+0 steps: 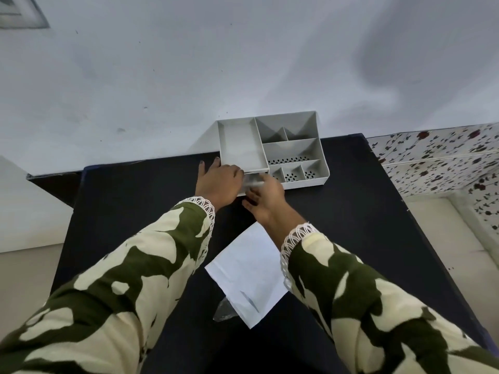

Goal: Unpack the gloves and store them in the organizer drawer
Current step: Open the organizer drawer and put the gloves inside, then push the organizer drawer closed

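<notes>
A grey organizer [297,147] with several compartments stands on the black table [135,211] against the wall. Its small drawer [244,192], under the left tray, is pulled out a little. A translucent bundle, the gloves [252,181], lies in the drawer opening. My right hand [266,199] reaches to the drawer front, and its fingers curl over the gloves. My left hand [220,183] lies against the organizer's front left corner with fingers spread on the table and thumb near the drawer. The drawer's inside is mostly hidden.
A white paper package [248,271] lies flat on the table near me, with a crumpled clear plastic scrap [224,310] at its near left edge. A flowered cloth [437,157] covers a surface to the right of the table. The wall rises right behind the organizer.
</notes>
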